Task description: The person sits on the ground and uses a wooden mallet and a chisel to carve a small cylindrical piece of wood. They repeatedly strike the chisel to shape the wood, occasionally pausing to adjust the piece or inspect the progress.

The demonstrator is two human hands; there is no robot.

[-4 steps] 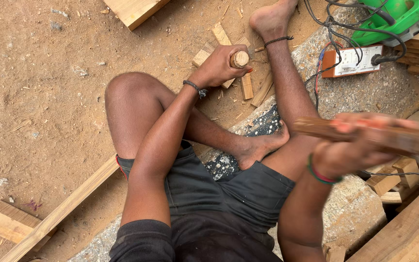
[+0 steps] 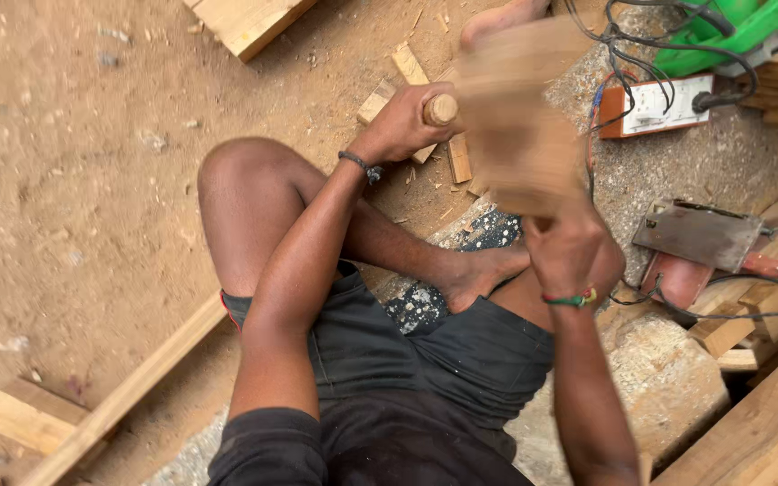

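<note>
Person sits on the dirt ground (image 2: 74, 207), legs folded. Left hand (image 2: 398, 126) is closed around a round wooden handle (image 2: 440, 110), held upright over small wood offcuts (image 2: 407, 65) on the ground. Right hand (image 2: 562, 245) is gripped tight on a blurred wooden block (image 2: 520, 117), raised just beside the handle's top. Green power tool (image 2: 731, 31) and white socket box (image 2: 659, 106) lie near the upper right corner of view.

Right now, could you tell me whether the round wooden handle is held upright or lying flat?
Upright: the left hand is wrapped around the wooden handle, whose round end faces up at the camera.
</note>
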